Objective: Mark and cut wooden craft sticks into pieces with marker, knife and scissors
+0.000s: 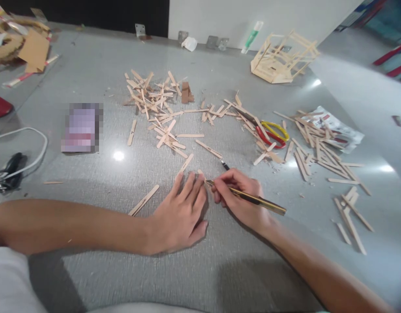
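My left hand [182, 208] lies flat on the grey table [89, 78], fingers stretched out over a small wooden stick piece [201, 173] whose end shows past my fingertips. My right hand [239, 193] is closed round a slim yellow and black craft knife [252, 198], with the blade end pointing left at the stick by my left fingertips. A loose popsicle stick [143, 200] lies just left of my left hand. Another one [186, 163] lies just beyond my fingers.
Heaps of popsicle sticks [151, 98] and cut bits cover the table's middle and right [321, 148]. Red and yellow scissors [272, 132] lie among them. A stick-built frame [283, 58] stands far right, a glue tube [252, 35] beside it. Cardboard [31, 50] and a white cable [24, 148] lie left.
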A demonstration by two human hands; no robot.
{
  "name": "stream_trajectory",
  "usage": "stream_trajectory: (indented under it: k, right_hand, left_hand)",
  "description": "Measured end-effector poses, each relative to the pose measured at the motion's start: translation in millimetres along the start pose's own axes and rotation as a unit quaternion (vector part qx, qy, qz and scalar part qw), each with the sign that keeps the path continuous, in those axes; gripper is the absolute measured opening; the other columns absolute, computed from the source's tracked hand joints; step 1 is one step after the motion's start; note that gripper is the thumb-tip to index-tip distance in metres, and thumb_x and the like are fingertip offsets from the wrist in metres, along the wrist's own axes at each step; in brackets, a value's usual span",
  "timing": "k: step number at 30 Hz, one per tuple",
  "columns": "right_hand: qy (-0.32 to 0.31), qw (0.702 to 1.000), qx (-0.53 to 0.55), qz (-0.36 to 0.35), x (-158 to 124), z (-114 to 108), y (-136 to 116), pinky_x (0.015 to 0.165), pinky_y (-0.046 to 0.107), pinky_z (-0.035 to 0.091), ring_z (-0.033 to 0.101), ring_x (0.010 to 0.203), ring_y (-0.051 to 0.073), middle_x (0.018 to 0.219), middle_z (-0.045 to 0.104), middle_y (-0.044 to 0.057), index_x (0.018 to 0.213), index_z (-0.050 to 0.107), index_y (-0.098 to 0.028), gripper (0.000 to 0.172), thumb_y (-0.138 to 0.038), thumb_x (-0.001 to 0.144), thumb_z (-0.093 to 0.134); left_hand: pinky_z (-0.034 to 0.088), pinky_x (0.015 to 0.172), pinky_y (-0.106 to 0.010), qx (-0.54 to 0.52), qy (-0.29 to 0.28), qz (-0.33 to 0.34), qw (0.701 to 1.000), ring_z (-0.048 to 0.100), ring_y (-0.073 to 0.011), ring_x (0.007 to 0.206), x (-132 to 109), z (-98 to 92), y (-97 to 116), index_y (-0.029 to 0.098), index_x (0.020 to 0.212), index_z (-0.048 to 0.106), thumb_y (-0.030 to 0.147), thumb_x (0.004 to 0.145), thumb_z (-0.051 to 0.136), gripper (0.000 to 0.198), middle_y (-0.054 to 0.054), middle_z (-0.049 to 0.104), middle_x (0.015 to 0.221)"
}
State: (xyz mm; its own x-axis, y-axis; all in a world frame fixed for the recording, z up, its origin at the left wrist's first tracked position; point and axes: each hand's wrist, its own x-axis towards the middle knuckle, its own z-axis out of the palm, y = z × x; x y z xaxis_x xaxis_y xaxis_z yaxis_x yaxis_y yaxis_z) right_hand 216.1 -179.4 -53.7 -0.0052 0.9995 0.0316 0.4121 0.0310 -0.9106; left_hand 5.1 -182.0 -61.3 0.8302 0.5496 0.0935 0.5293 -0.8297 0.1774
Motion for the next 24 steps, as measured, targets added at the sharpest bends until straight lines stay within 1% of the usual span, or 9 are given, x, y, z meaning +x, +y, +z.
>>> stream_trajectory:
  k: [3,6,9,11,13,16,19,22,24]
  right_hand:
    - [-0.005,1.0,0.019,0.022,0.6,0.0,-0.3,0.046,0.026,0.049,0.056,0.041,0.011,0.055,0.066,-0.001,0.074,0.055,-0.024,0.037,-0.05,0.101,0.06]
    - [-0.002,1.0,-0.008,-0.004,-0.1,-0.2,0.6,0.052,0.028,0.054,0.06,0.045,0.013,0.054,0.066,0.0,0.072,0.053,-0.024,0.039,-0.05,0.102,0.058]
    - [-0.005,0.999,-0.038,-0.026,-0.9,0.2,1.3,0.061,0.03,0.059,0.065,0.051,0.014,0.054,0.065,-0.001,0.072,0.052,-0.025,0.039,-0.047,0.103,0.057]
    - [-0.008,0.999,-0.041,-0.021,-0.9,0.6,1.3,0.063,0.03,0.059,0.066,0.053,0.015,0.055,0.065,-0.001,0.071,0.053,-0.025,0.038,-0.046,0.103,0.057]
    - [-0.014,0.999,-0.038,-0.018,-0.6,0.9,1.5,0.062,0.03,0.059,0.067,0.055,0.015,0.056,0.066,-0.001,0.072,0.054,-0.025,0.038,-0.045,0.103,0.057]
    - [-0.018,0.999,-0.033,-0.024,-0.2,1.0,2.7,0.064,0.03,0.059,0.069,0.057,0.016,0.056,0.064,-0.001,0.071,0.053,-0.025,0.038,-0.046,0.103,0.057]
    - [-0.018,0.999,-0.028,-0.027,-0.3,0.9,4.3,0.068,0.031,0.061,0.068,0.056,0.015,0.055,0.064,-0.002,0.072,0.052,-0.025,0.038,-0.047,0.103,0.058]
    - [-0.022,0.999,-0.029,-0.03,-0.2,0.8,4.7,0.068,0.032,0.061,0.066,0.054,0.015,0.056,0.064,-0.002,0.073,0.052,-0.025,0.037,-0.047,0.103,0.057]
    - [-0.025,0.999,-0.03,-0.035,0.1,0.7,4.4,0.068,0.032,0.06,0.065,0.055,0.015,0.056,0.063,-0.002,0.072,0.052,-0.025,0.038,-0.046,0.103,0.057]
  left_hand:
    - [0.019,0.127,-0.061,0.001,0.0,0.0,1.0,0.027,-0.0462,0.156,-0.6,0.2,-0.5,-0.007,0.153,0.035,0.046,0.106,0.034,0.07,-0.033,0.032,0.164]
    - [0.018,0.127,-0.061,0.004,0.005,0.002,1.0,0.025,-0.046,0.156,-0.6,0.7,-1.3,-0.008,0.155,0.032,0.046,0.106,0.033,0.073,-0.033,0.03,0.164]
    - [0.013,0.128,-0.062,0.002,0.01,-0.011,1.0,0.015,-0.0476,0.158,0.5,-0.2,-2.7,-0.013,0.157,0.024,0.049,0.105,0.035,0.081,-0.036,0.022,0.166]
    - [0.01,0.128,-0.063,-0.013,-0.001,-0.021,1.0,0.01,-0.0475,0.159,1.8,-1.6,-4.1,-0.014,0.157,0.022,0.052,0.104,0.036,0.086,-0.035,0.021,0.167]
    - [0.009,0.129,-0.063,-0.033,-0.024,-0.024,0.999,0.008,-0.0458,0.16,3.2,-3.1,-5.8,-0.012,0.158,0.023,0.056,0.104,0.036,0.088,-0.033,0.021,0.167]
    - [0.009,0.13,-0.061,-0.054,-0.041,-0.021,0.997,0.005,-0.0432,0.161,4.6,-3.5,-8.2,-0.011,0.16,0.021,0.06,0.104,0.036,0.091,-0.031,0.015,0.169]
    - [0.008,0.13,-0.061,-0.063,-0.036,-0.023,0.997,0.003,-0.0423,0.161,4.9,-1.6,-9.8,-0.007,0.161,0.019,0.061,0.103,0.038,0.092,-0.029,0.012,0.171]
    - [0.009,0.129,-0.062,-0.064,-0.026,-0.026,0.997,0.002,-0.0433,0.161,4.6,0.4,-10.5,-0.004,0.162,0.02,0.063,0.101,0.041,0.093,-0.028,0.014,0.171]
    - [0.01,0.129,-0.062,-0.061,-0.024,-0.026,0.998,0.002,-0.0442,0.16,4.4,0.5,-10.3,-0.004,0.162,0.022,0.062,0.101,0.041,0.092,-0.028,0.015,0.171]
